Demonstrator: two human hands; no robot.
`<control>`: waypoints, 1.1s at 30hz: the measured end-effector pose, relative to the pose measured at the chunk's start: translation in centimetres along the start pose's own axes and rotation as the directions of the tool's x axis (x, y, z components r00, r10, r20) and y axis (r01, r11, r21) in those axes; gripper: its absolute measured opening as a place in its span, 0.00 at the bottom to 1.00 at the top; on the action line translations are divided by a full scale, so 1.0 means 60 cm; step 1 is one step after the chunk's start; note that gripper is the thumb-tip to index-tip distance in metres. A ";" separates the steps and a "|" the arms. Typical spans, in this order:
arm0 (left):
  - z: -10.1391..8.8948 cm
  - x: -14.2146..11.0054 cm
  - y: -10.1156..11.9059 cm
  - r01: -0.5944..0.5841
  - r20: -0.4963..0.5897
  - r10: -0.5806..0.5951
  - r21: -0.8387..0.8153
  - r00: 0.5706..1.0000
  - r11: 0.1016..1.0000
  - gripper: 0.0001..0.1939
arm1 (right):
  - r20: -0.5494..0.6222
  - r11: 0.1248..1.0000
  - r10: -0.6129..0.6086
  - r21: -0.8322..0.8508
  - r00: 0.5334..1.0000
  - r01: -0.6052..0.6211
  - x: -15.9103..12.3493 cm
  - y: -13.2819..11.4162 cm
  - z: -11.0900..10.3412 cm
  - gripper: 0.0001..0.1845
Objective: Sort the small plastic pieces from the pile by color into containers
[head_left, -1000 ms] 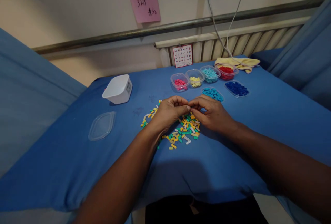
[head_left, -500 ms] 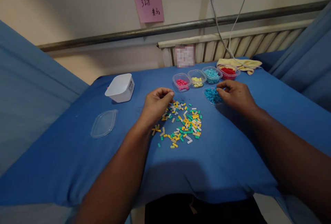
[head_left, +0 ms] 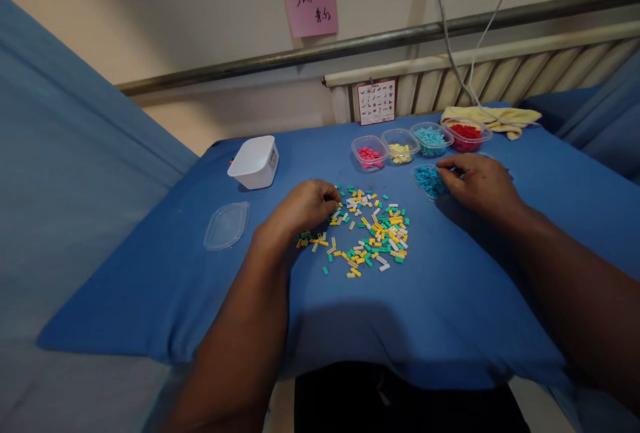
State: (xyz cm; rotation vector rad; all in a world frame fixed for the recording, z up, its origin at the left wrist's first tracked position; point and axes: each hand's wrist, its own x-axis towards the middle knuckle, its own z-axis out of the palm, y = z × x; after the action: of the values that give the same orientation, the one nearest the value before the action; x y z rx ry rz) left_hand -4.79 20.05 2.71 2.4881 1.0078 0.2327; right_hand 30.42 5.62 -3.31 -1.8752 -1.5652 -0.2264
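Observation:
A loose pile of small bricks [head_left: 385, 236], in yellow, green, white and beige, lies spread on the blue cloth. At the pile's upper left edge is my left hand [head_left: 311, 206], its fingers curled and thumb close to the index finger; whatever lies between the tips is hidden. My right hand [head_left: 483, 183] hovers at the right rim of a clear tub of blue bricks [head_left: 429, 181], thumb and index pinched together. I cannot make out what that pinch holds. The right hand covers part of the tub.
Behind stand clear tubs of pink bricks [head_left: 370, 156], pale yellow bricks [head_left: 400, 152], light blue bricks [head_left: 431, 138] and red bricks [head_left: 466, 133]. A yellow cloth [head_left: 493, 115] lies beyond. To the left are a white box [head_left: 255, 161] and a clear lid [head_left: 227, 226].
My left hand has turned its fingers down towards the pile's upper left edge. The right hand stays by the blue bricks' tub. The whole view has shifted slightly.

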 end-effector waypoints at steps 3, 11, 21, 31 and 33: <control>0.010 0.004 0.006 -0.043 -0.035 0.049 0.153 0.998 0.987 0.14 | -0.014 0.999 -0.023 0.031 1.000 0.024 -0.002 -0.012 -0.001 0.14; 0.036 0.020 0.041 0.057 0.002 -0.062 0.361 0.998 0.931 0.15 | 0.038 0.964 -0.236 0.136 0.971 0.229 -0.013 -0.043 0.008 0.13; 0.040 0.019 0.050 0.053 -0.100 -0.020 0.336 0.995 0.940 0.12 | 0.107 0.900 -0.402 0.231 0.909 0.370 -0.026 -0.081 0.007 0.12; 0.063 0.022 0.066 -0.149 0.082 0.127 0.380 0.989 0.913 0.17 | 0.177 0.858 -0.489 0.277 0.854 0.434 -0.031 -0.099 0.011 0.11; 0.062 0.022 0.064 -0.146 0.073 0.129 0.331 0.989 0.932 0.16 | 0.193 0.861 -0.486 0.276 0.853 0.428 -0.033 -0.100 0.012 0.12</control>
State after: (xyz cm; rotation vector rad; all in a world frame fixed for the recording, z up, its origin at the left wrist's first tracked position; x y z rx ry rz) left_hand -0.32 17.27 1.17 2.8628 0.9165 0.0417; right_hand 24.14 4.77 -2.60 -1.3706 -2.1162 -0.0098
